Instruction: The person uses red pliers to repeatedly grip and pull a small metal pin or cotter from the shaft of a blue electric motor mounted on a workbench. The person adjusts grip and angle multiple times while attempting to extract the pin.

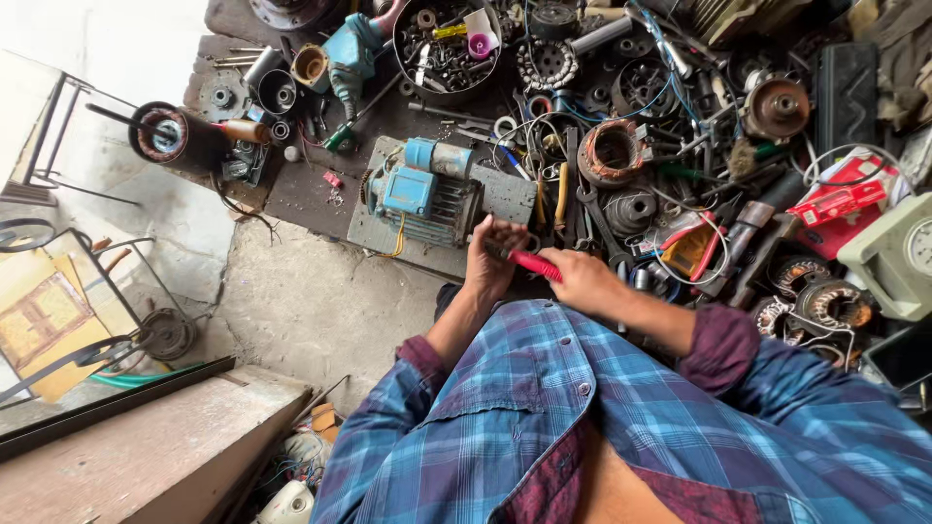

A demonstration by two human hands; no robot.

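**Red-handled tool held over a crowded workbench**

The person's right hand (pixel 581 278) is wrapped closed around a red-handled tool (pixel 533 264), apparently a screwdriver, its handle angled left toward the left hand (pixel 492 254). That hand's fingers curl around the tool's far end, perhaps steadying it, though what they pinch cannot be made out. Both hands hover just near of a blue electric motor (pixel 419 194) on a grey slab (pixel 505 199). Copper-wound stators (pixel 614 150), spanners and a bowl of small parts (pixel 449 44) lie farther off.

Blue plaid shirt (pixel 621 427), maroon cuffs
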